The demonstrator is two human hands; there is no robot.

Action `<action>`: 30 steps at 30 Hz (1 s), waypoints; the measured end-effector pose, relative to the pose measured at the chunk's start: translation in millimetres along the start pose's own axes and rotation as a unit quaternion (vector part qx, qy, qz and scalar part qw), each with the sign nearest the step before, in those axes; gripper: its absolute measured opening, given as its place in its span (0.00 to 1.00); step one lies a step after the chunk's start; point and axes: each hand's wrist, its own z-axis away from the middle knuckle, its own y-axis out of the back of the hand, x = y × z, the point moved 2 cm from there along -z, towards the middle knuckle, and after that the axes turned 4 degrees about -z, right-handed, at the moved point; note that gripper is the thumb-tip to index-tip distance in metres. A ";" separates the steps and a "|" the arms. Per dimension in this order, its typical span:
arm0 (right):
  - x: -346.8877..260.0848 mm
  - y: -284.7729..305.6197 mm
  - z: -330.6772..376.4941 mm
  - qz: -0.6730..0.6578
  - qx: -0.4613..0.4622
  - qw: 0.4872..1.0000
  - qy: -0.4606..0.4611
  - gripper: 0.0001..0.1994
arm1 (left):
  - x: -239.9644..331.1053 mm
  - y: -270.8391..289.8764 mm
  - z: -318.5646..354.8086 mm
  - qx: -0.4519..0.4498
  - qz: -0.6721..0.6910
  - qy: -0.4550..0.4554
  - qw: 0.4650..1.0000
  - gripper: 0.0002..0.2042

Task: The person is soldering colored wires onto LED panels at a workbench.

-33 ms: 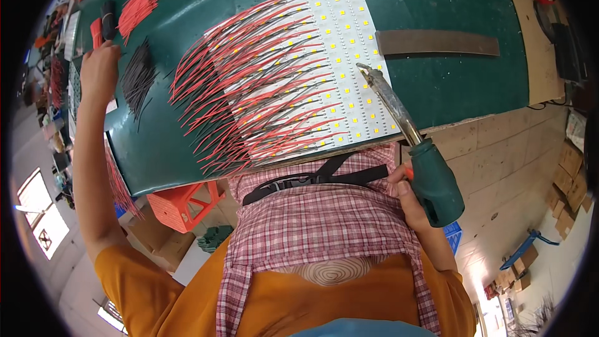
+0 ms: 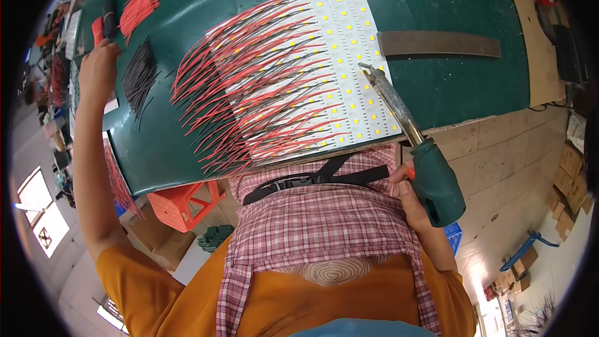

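Observation:
My right hand [image 2: 407, 198] grips the green handle of a soldering iron [image 2: 437, 182]. Its metal shaft slants up and left, with the tip [image 2: 364, 69] over the right part of a white LED panel [image 2: 355, 31] dotted with yellow chips. Several red and black wires [image 2: 249, 87] fan leftward off the panel across the green mat [image 2: 449, 0]. My left hand [image 2: 97, 70] reaches far left, beside a loose pile of black wires [image 2: 138, 78] and below a pile of red wires [image 2: 138, 7]. Its fingers are turned away from the camera.
A dark flat metal strip [image 2: 440, 43] lies right of the panel. A bare wooden benchtop [image 2: 499, 143] borders the mat. Below the bench are an orange plastic crate [image 2: 187, 203] and, at the right, cardboard boxes [image 2: 564, 175]. More wire bundles [image 2: 118, 181] hang at the left edge.

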 end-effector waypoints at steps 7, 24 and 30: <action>5.2 -1.1 0.0 -0.076 0.011 0.997 -0.005 0.18 | 79.3 52.1 29.9 0.003 0.555 0.020 0.832 0.10; -45.8 -32.5 -51.7 -0.148 0.026 0.989 0.004 0.09 | 269.0 118.4 104.5 -0.329 0.836 -0.154 0.412 0.10; -46.4 -30.1 -49.3 -0.243 -0.007 0.969 -0.034 0.09 | 269.4 120.5 108.6 -0.335 0.798 -0.192 0.463 0.09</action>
